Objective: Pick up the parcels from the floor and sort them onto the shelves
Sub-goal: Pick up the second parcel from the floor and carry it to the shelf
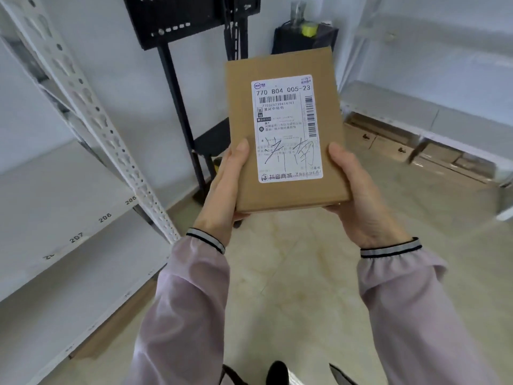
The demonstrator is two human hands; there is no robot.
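A flat brown cardboard parcel [327, 140] with a white shipping label, handwritten over in black, is held up at chest height in the middle of the view. My left hand [222, 195] grips its lower left edge, thumb on top. My right hand [358, 198] grips its lower right edge, thumb beside the label. A white shelf unit [63, 207] with number tags 205, 206, 207 stands at my left. Another white shelf [410, 112] stands at the right.
Several brown boxes [388, 145] sit under the right shelf's lowest board. A black metal stand [180, 87] rises against the back wall, with a black box [305, 37] beside it. A white perforated upright [91, 112] slants at left. Beige tiled floor [291, 273] lies below.
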